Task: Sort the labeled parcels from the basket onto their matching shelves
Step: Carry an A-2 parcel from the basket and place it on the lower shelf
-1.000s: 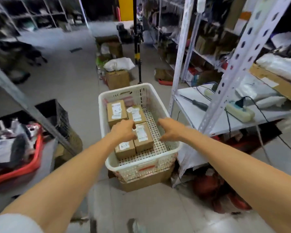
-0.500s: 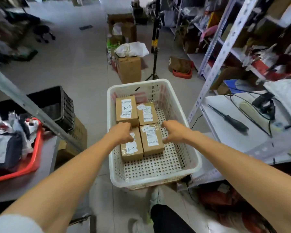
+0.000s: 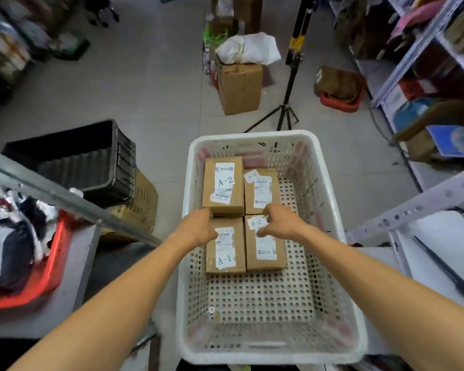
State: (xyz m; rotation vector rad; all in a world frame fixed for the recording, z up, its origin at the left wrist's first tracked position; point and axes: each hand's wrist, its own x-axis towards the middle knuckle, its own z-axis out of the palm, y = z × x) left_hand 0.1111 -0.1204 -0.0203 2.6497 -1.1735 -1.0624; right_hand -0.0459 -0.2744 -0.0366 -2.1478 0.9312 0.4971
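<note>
**While reaching with both hands at once: danger of mixing A-1 and A-2**

Largest around: white metal rack (image 3: 413, 204) on right side, grey rack bar (image 3: 65, 199) on left. No shelf marks readable on either.

Between them, white perforated basket (image 3: 344, 290), with four brown parcels packed two by two, touching each other, in far half of its floor. Far row: far-left parcel (image 3: 223, 183) marked A-2, far-right parcel (image 3: 261, 191) marked A-1. Near row in opposite order: near-left parcel (image 3: 225, 250) A-1, near-right parcel (image 3: 267, 250) A-2.

Left hand (image 3: 196, 228) at far left corner of near-left parcel, fingers bent down out of sight. Impossible to tell if gripping. Right hand (image 3: 281, 220) above far end of near-right parcel, thumb and forefinger spread around its small label. Pinching box or only touching: also impossible to tell.

Probably moment just before lifting. Possible trouble:
- Taking two differently marked parcels together and swapping their shelves, because of crossed order of labels.
- With such tight packing, little room for fingers: risk of slipping grip, or of dragging neighbour box.
- Small label on far-right parcel, easy to misread.
</note>
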